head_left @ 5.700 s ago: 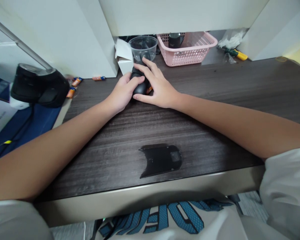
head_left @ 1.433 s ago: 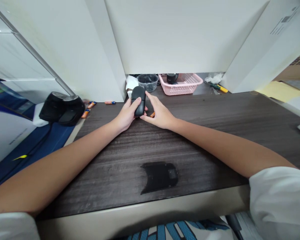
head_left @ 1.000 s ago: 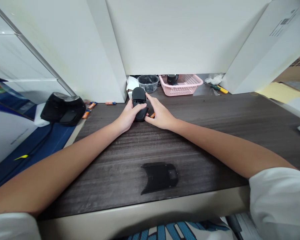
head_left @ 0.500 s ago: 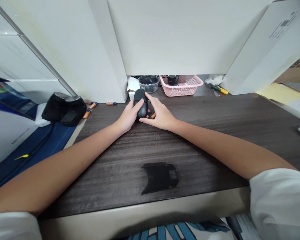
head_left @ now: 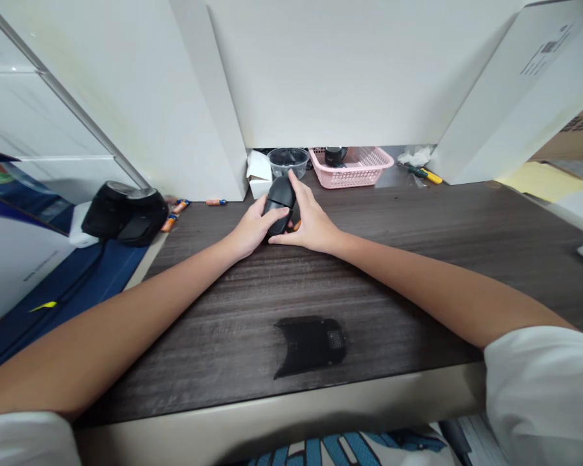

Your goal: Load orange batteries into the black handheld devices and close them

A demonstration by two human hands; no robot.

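Observation:
A black computer mouse (head_left: 280, 193) is held tilted above the desk, around its middle. My left hand (head_left: 251, 228) closes on its left side, with the thumb lying across the top. Around the right side and near end, my right hand (head_left: 311, 219) has its thumb and forefinger against the mouse. A bit of an orange battery (head_left: 297, 226) shows beside my right fingers; whether they grip it or it lies behind them I cannot tell. Nearer me, a thin black curved cover (head_left: 311, 346) lies flat on the desk.
At the back stand a white box (head_left: 259, 173), a clear round tub (head_left: 288, 159) and a pink basket (head_left: 352, 173) with a black cup. A yellow-green tool (head_left: 425, 173) lies right of them. Several orange batteries (head_left: 170, 222) and a black device (head_left: 126, 213) are at left.
The mouse has turned in my hands and shifted slightly toward me and to the right. My left thumb has slid rightward across it. The cover on the desk has stayed put.

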